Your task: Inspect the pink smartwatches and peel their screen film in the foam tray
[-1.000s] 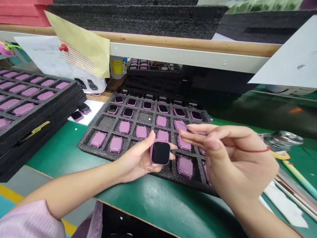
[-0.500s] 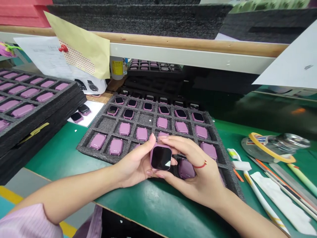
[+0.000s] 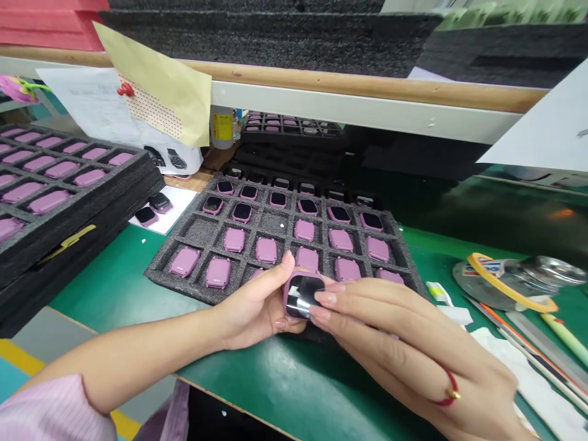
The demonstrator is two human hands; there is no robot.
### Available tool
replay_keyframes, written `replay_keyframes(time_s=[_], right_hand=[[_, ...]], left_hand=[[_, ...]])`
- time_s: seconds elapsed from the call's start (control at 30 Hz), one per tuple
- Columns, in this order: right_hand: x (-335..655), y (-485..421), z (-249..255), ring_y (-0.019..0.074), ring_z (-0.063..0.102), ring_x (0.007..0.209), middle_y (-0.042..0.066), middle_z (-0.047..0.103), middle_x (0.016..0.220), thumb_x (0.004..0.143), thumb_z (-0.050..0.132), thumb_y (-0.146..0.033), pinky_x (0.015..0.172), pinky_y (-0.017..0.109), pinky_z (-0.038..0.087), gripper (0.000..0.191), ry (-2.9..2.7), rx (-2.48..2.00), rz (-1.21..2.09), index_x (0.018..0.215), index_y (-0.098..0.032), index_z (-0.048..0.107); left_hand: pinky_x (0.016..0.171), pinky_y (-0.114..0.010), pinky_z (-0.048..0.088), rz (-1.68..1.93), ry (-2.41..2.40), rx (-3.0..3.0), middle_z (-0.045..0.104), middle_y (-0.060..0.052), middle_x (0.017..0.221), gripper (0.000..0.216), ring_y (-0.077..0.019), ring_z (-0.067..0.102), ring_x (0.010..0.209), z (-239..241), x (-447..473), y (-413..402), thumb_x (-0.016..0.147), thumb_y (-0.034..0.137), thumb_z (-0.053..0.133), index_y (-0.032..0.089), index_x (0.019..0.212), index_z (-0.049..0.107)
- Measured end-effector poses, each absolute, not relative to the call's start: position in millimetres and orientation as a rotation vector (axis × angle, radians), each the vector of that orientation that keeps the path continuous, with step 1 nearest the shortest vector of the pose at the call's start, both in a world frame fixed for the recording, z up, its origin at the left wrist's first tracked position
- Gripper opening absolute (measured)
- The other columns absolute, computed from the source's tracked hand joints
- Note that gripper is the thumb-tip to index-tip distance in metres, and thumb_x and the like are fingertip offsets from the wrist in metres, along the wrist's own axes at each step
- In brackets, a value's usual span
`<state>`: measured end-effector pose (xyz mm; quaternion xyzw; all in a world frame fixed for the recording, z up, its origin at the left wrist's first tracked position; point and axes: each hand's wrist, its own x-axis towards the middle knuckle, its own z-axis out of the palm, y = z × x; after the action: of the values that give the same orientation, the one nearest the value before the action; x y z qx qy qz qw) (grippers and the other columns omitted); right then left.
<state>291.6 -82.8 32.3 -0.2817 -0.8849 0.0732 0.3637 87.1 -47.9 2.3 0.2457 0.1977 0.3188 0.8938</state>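
Observation:
My left hand [image 3: 250, 309] holds a pink square smartwatch body [image 3: 303, 296] upright between thumb and fingers, its screen facing me. The screen shines with a bright, film-like glare. My right hand [image 3: 408, 349] reaches in from the lower right, its fingertips pressed against the watch's right edge and screen. Just behind my hands lies a grey foam tray [image 3: 158, 272] with square cells. Its front rows hold pink watches face down, and its back rows hold watches with dark screens up. My hands hide the tray's front right cells.
A stack of foam trays [image 3: 82, 229] with pink watches stands at the left. Two watches rest on a white sheet [image 3: 177, 205]. A yellow tape ring [image 3: 509, 282], pens and rulers [image 3: 537, 358] lie at the right on the green mat [image 3: 105, 275]. A shelf edge [image 3: 367, 101] runs overhead.
My right hand has swung lower and to the right, its fingers now stretched across the watch's screen. The glare on the screen has grown, and the whole view has shifted slightly.

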Motion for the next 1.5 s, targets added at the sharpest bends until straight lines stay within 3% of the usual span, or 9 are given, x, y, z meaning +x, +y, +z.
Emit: replay_keyframes(time_s=[0.17, 0.37, 0.53, 0.7, 0.83, 1.13, 1.23, 1.37, 1.5], right_hand=[[290, -85, 24, 0.0192, 0.070, 0.115, 0.000, 0.077, 0.119, 0.101, 0.051, -0.017, 0.099, 0.032, 0.060, 0.044, -2.280, -0.666, 0.133, 0.142, -0.031, 0.058], [273, -75, 26, 0.0238, 0.072, 0.089, 0.002, 0.079, 0.099, 0.086, 0.074, -0.018, 0.079, 0.042, 0.062, 0.055, -2.248, -0.667, -0.065, 0.137, -0.031, 0.059], [260, -76, 26, 0.0196, 0.060, 0.072, 0.002, 0.063, 0.081, 0.085, 0.078, -0.037, 0.062, 0.036, 0.054, 0.057, -2.135, -0.908, 0.194, 0.136, -0.024, 0.055], [259, -74, 28, 0.0199, 0.064, 0.080, 0.002, 0.068, 0.091, 0.083, 0.079, -0.028, 0.070, 0.036, 0.056, 0.046, -2.071, -0.916, 0.341, 0.124, -0.028, 0.058], [261, -71, 27, 0.0218, 0.068, 0.087, 0.004, 0.072, 0.095, 0.087, 0.076, -0.030, 0.077, 0.039, 0.057, 0.041, -2.088, -0.906, 0.314, 0.123, -0.028, 0.058], [267, -68, 24, 0.0263, 0.066, 0.115, 0.011, 0.068, 0.123, 0.087, 0.073, -0.025, 0.094, 0.043, 0.058, 0.053, -2.197, -0.869, 0.253, 0.136, -0.025, 0.054], [274, -52, 32, 0.0246, 0.071, 0.100, 0.008, 0.073, 0.111, 0.084, 0.073, -0.027, 0.089, 0.041, 0.059, 0.042, -2.196, -0.958, 0.194, 0.124, -0.024, 0.060], [270, -6, 34, 0.0244, 0.072, 0.092, 0.009, 0.075, 0.104, 0.086, 0.069, -0.039, 0.083, 0.040, 0.060, 0.032, -2.116, -1.156, 0.185, 0.111, -0.020, 0.066], [247, 40, 9, 0.0296, 0.066, 0.119, 0.016, 0.071, 0.125, 0.090, 0.065, -0.040, 0.105, 0.048, 0.051, 0.044, -2.218, -1.266, 0.196, 0.126, -0.015, 0.065]], left_hand=[[0.045, -0.019, 0.026, 0.642, 0.437, 0.552, 0.057, 0.000, 0.071, 0.052, -0.0040, 0.038, 0.049, 5, 87, -48, 0.078, 0.065, 0.072, 0.013, 0.086, 0.073], [0.045, -0.019, 0.022, 0.690, 0.474, 0.595, 0.047, 0.003, 0.066, 0.055, -0.0043, 0.034, 0.050, 4, 89, -51, 0.075, 0.067, 0.074, 0.012, 0.084, 0.071], [0.044, -0.020, 0.020, 0.723, 0.487, 0.743, 0.046, 0.004, 0.064, 0.055, -0.0053, 0.030, 0.050, 3, 91, -55, 0.076, 0.069, 0.072, 0.014, 0.082, 0.066], [0.041, -0.021, 0.023, 0.678, 0.530, 0.654, 0.057, 0.000, 0.067, 0.065, -0.0058, 0.038, 0.046, 4, 89, -53, 0.077, 0.078, 0.062, 0.014, 0.086, 0.067], [0.038, -0.021, 0.021, 0.648, 0.509, 0.609, 0.065, -0.001, 0.071, 0.059, -0.0034, 0.038, 0.038, 6, 87, -50, 0.079, 0.072, 0.065, 0.014, 0.086, 0.066], [0.039, -0.018, 0.019, 0.663, 0.485, 0.592, 0.064, -0.002, 0.074, 0.059, -0.0034, 0.041, 0.042, 4, 90, -49, 0.079, 0.072, 0.065, 0.014, 0.085, 0.064], [0.040, -0.018, 0.019, 0.683, 0.459, 0.545, 0.064, -0.002, 0.075, 0.059, -0.0037, 0.039, 0.044, 1, 92, -50, 0.081, 0.074, 0.062, 0.015, 0.085, 0.060], [0.043, -0.020, 0.023, 0.600, 0.481, 0.658, 0.068, -0.005, 0.079, 0.051, -0.0042, 0.042, 0.046, 0, 91, -50, 0.077, 0.062, 0.075, 0.016, 0.079, 0.054], [0.046, -0.023, 0.030, 0.475, 0.489, 0.866, 0.069, -0.005, 0.080, 0.053, -0.0046, 0.047, 0.047, 0, 88, -50, 0.071, 0.062, 0.080, 0.015, 0.076, 0.056]])
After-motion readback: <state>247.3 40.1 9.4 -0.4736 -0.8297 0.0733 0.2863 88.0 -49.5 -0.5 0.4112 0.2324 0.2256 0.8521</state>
